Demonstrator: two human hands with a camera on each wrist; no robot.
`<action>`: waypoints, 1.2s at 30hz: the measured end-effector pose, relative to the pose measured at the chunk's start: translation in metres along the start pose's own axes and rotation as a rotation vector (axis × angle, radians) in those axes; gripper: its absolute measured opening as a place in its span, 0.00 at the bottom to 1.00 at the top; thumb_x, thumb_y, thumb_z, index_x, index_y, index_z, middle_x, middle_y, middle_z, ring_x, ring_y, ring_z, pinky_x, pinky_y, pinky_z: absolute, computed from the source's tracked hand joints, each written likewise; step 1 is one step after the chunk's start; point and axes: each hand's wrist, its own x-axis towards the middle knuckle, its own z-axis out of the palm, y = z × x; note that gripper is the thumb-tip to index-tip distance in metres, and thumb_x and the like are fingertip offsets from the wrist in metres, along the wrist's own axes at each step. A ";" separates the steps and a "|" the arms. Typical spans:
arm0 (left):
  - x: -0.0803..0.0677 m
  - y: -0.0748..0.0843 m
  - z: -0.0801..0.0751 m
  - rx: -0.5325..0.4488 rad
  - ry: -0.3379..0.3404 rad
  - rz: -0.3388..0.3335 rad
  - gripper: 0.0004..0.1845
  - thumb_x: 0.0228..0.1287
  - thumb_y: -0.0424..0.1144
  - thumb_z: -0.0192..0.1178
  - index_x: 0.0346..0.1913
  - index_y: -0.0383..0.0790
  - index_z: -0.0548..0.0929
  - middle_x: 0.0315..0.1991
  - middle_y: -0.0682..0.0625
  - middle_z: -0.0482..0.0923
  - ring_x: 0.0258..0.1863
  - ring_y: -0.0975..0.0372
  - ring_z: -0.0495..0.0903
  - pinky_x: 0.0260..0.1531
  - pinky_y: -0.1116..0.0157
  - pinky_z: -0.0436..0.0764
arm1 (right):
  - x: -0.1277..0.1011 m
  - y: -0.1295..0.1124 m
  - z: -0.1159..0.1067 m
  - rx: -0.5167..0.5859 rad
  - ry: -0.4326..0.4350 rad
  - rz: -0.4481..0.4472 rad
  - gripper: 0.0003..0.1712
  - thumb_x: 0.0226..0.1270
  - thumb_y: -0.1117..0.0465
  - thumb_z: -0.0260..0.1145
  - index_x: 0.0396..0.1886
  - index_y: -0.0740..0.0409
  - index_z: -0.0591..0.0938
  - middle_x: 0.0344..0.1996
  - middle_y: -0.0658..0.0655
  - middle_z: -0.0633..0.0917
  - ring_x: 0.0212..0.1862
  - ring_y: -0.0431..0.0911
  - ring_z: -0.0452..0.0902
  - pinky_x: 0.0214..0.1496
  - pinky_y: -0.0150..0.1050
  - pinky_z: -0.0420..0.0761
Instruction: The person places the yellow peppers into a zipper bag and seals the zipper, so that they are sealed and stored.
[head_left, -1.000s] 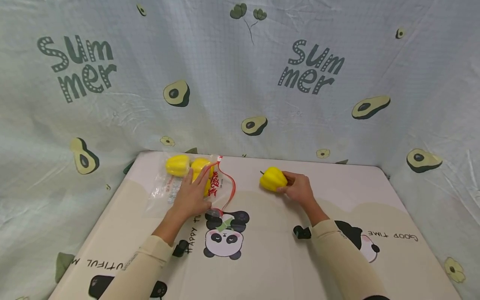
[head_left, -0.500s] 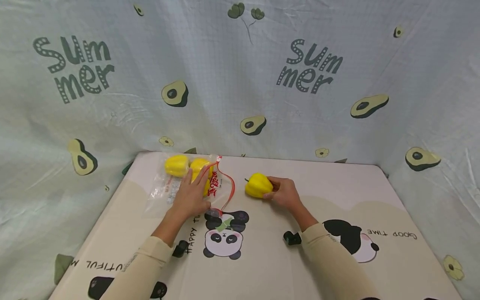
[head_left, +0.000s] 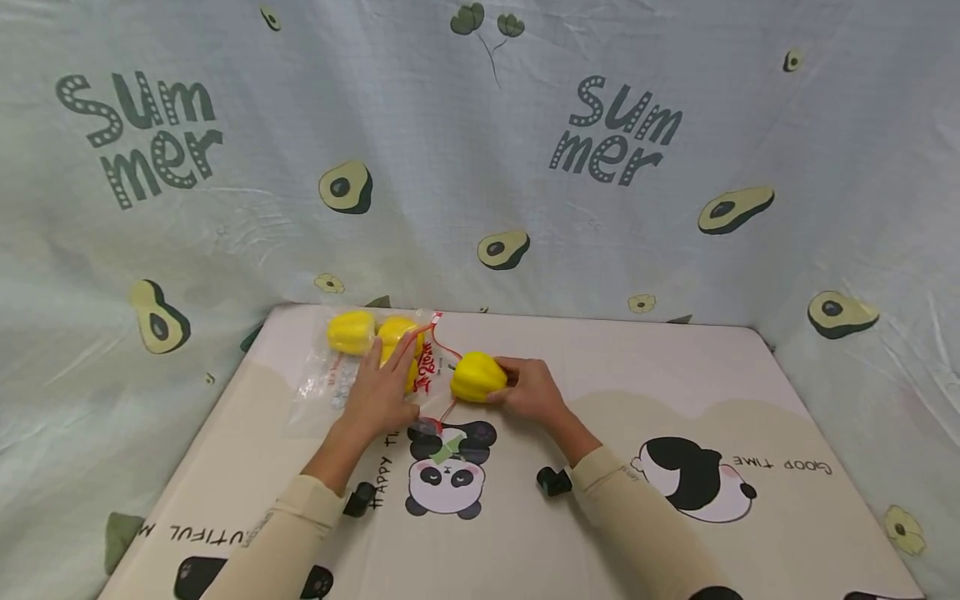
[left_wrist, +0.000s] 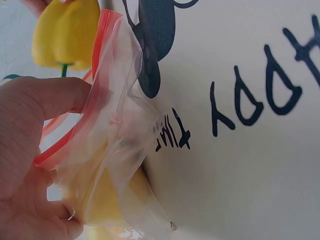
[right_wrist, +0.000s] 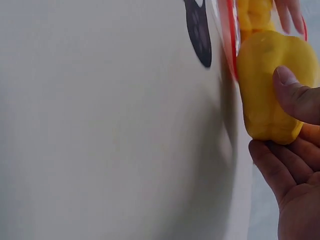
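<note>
A clear plastic zip bag with a red rim lies at the table's back left, and two yellow peppers sit inside it. My left hand lies on the bag and pinches its rim between thumb and fingers, holding the mouth apart. My right hand grips a third yellow pepper right at that mouth, stalk end toward the bag. In the right wrist view the thumb and fingers wrap this pepper, which touches the red rim.
The table wears a cream mat with a panda print. A pale cloth with avocado print walls in the back and both sides. Small black wrist-camera mounts sit under both sleeves.
My right hand has carried the yellow pepper leftward from the middle of the table to the bag's mouth. The left hand has kept its hold on the bag.
</note>
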 end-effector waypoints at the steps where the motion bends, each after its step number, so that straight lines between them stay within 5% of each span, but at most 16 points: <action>1: 0.000 0.000 0.000 -0.002 0.000 -0.001 0.61 0.54 0.42 0.74 0.85 0.43 0.47 0.87 0.48 0.43 0.85 0.38 0.38 0.84 0.41 0.45 | 0.001 -0.004 0.003 -0.001 -0.012 -0.003 0.36 0.59 0.60 0.80 0.68 0.63 0.80 0.63 0.61 0.86 0.64 0.55 0.84 0.71 0.52 0.81; 15: -0.002 -0.002 0.000 0.010 0.024 0.019 0.60 0.52 0.41 0.74 0.85 0.42 0.49 0.87 0.47 0.45 0.85 0.36 0.40 0.84 0.40 0.45 | 0.017 -0.038 0.031 -0.038 -0.137 0.009 0.38 0.63 0.57 0.78 0.72 0.59 0.77 0.67 0.59 0.83 0.66 0.54 0.81 0.74 0.50 0.79; 28: -0.004 0.001 -0.001 0.020 0.005 0.025 0.58 0.54 0.39 0.74 0.85 0.42 0.50 0.87 0.47 0.44 0.85 0.35 0.40 0.83 0.38 0.46 | 0.024 -0.036 0.042 0.073 -0.128 0.022 0.38 0.67 0.57 0.75 0.74 0.60 0.74 0.72 0.60 0.78 0.68 0.56 0.78 0.74 0.51 0.78; 36: -0.004 0.002 -0.004 0.024 -0.005 0.027 0.59 0.54 0.39 0.74 0.85 0.41 0.50 0.87 0.46 0.44 0.85 0.36 0.40 0.84 0.39 0.44 | 0.027 -0.031 0.044 0.049 -0.149 -0.017 0.41 0.68 0.51 0.75 0.78 0.50 0.71 0.74 0.57 0.78 0.69 0.54 0.80 0.73 0.49 0.79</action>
